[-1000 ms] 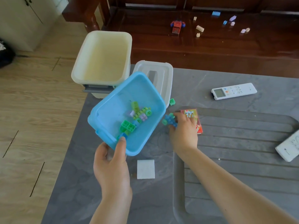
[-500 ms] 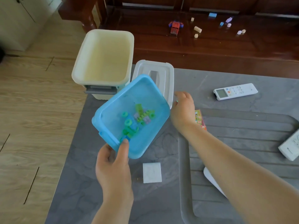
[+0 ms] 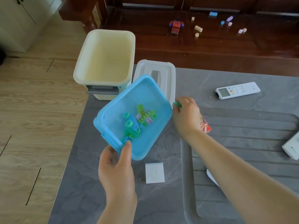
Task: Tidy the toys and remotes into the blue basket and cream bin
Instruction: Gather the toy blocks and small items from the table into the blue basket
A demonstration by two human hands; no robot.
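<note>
The left hand gripped the near rim of the blue basket, thumb inside the wall, fingers curled beneath. The basket was held tilted above the grey table, its far edge overlapping a clear lid. Green, blue and lilac bricks lay piled in the basket's lower part.

The right hand was just beside the basket's right edge, fingers curled and pinching a small green brick. A red card box lay partly hidden under that hand.

The cream bin stood behind the basket at the table's far left corner. One white remote lay on the table to the right; a second remote was cut by the right frame edge. A white square pad lay near the left wrist. A red toy and scattered bricks rested on the dark wooden bench beyond.
</note>
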